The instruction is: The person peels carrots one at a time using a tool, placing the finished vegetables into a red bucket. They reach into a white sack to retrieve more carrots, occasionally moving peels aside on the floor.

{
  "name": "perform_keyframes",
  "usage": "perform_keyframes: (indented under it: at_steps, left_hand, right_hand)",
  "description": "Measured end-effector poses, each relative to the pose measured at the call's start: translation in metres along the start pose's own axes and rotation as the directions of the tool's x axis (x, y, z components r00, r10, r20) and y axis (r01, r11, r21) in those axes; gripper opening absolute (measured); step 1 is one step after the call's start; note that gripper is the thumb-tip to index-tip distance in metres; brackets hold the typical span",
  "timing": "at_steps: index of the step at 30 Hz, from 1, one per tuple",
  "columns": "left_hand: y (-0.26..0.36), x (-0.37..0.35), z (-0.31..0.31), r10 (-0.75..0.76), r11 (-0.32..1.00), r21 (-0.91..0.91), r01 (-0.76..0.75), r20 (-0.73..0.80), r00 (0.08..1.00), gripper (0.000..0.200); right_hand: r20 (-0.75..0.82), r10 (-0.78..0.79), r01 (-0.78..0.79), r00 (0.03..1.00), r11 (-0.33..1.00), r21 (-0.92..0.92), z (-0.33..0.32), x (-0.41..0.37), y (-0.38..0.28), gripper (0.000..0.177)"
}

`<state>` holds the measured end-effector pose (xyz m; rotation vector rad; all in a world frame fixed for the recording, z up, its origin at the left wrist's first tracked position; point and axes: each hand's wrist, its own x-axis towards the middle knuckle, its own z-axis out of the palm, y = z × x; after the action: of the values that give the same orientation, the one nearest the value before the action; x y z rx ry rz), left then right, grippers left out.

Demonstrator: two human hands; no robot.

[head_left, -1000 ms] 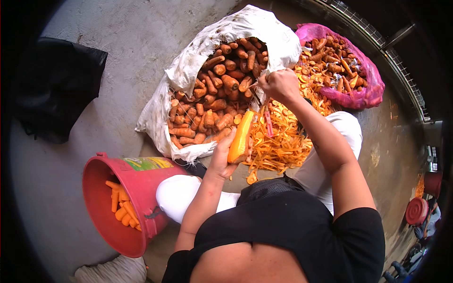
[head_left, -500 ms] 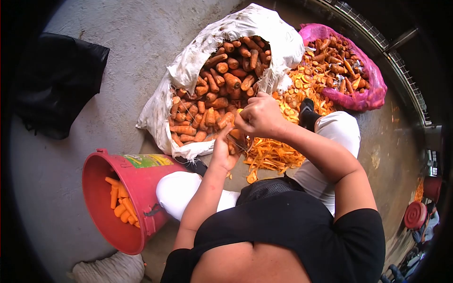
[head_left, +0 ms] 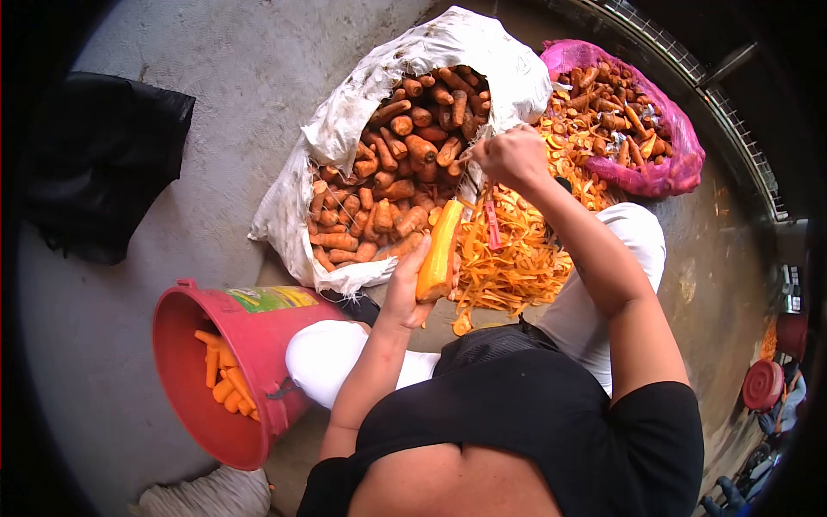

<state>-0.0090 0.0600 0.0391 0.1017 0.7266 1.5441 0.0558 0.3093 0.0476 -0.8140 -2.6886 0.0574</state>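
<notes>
My left hand (head_left: 408,286) is wrapped round a partly peeled carrot (head_left: 440,254), whose thin end points up and away from me. Up and to the right of it, my right hand (head_left: 512,157) is closed on something thin that I cannot make out, near the edge of the white sack (head_left: 280,207). Unpeeled carrots (head_left: 422,149) fill that sack. Below my right hand, a red strip-like object (head_left: 492,225) shows over the heap of orange peelings (head_left: 508,276).
A red bucket (head_left: 276,345) holding peeled carrots (head_left: 231,379) lies tilted at the left. A pink bag (head_left: 680,151) of carrot pieces stands at the back right. Black cloth (head_left: 108,164) lies far left. A red lid (head_left: 763,384) is at the far right.
My right hand has moved up and right, away from my left hand. The peeled part of the carrot now shows clearly, and the red strip has come into view.
</notes>
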Motion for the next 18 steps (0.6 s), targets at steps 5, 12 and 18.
perform_keyframes:
  at_steps: [5,12,18]
  left_hand:
    - [0.004,0.007,0.003,-0.061,0.994,-0.095,0.044,-0.184,0.981,0.046]
    - [-0.003,0.019,-0.006,-0.01,0.994,-0.103,-0.02,-0.285,0.959,0.032]
    - [-0.01,0.023,-0.021,-0.047,0.991,-0.13,0.014,-0.255,0.966,0.036]
  right_hand:
    - [0.09,0.17,-0.19,0.981,0.931,0.311,-0.031,0.003,-0.014,0.042]
    - [-0.08,-0.297,0.3,0.951,0.835,0.461,-0.028,-0.025,-0.054,0.032]
    - [-0.144,-0.431,0.452,0.891,0.806,0.383,-0.019,-0.035,-0.063,0.031]
